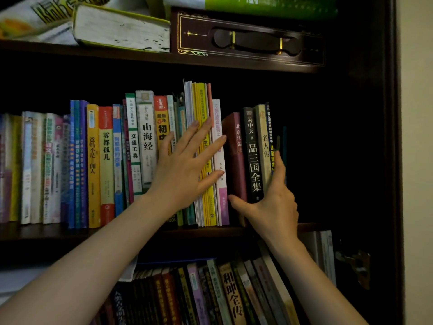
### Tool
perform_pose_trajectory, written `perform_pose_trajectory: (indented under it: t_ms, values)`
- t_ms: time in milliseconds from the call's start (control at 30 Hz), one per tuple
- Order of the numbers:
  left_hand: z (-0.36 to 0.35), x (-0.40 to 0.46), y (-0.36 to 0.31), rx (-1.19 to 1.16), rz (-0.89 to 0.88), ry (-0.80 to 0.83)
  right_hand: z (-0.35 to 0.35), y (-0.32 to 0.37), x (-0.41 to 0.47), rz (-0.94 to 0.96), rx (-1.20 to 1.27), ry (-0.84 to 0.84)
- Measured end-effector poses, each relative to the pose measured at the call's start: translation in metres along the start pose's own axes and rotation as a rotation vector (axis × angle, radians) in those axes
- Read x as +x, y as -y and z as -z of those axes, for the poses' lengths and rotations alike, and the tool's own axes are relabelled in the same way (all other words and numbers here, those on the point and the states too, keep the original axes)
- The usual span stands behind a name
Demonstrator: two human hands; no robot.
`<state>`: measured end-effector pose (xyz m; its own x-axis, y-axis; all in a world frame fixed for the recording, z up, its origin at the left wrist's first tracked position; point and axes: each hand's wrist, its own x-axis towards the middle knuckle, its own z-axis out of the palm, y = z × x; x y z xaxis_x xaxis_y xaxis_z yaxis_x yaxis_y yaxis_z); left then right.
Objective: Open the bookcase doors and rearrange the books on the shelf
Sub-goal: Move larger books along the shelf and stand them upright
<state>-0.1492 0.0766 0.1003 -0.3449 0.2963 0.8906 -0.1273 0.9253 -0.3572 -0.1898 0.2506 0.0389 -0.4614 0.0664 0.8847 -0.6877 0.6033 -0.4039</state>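
While the left hand presses flat, the right hand's grip clasps dark books on the wooden shelf

A pale wall runs down the right edge, beside the dark wood bookcase frame. The light is dim, the shelf recesses nearly black.

left hand hides yellow book spines; top books blurred.
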Motion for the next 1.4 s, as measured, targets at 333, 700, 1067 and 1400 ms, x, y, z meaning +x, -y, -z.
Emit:
perform_pose_trajectory:
  t_ms: [333, 700, 1067, 1400]
  values:
    - [0.013, 0.002, -0.002, -0.126, 0.054, 0.09, 0.03, -0.002, -0.008, 0.04, 0.119, -0.11]
    - [0.039, 0.001, -0.014, -0.649, 0.173, 0.156, 0.091, 0.03, -0.044, 0.086, 0.314, -0.113]
    - [0.104, -0.051, 0.08, -1.3, 0.364, 0.016, 0.046, 0.139, -0.059, 0.13, 0.664, 0.012]
    - [0.143, -0.125, 0.237, -0.828, 0.659, -0.094, -0.051, 0.265, -0.077, 0.219, 0.57, 0.127]
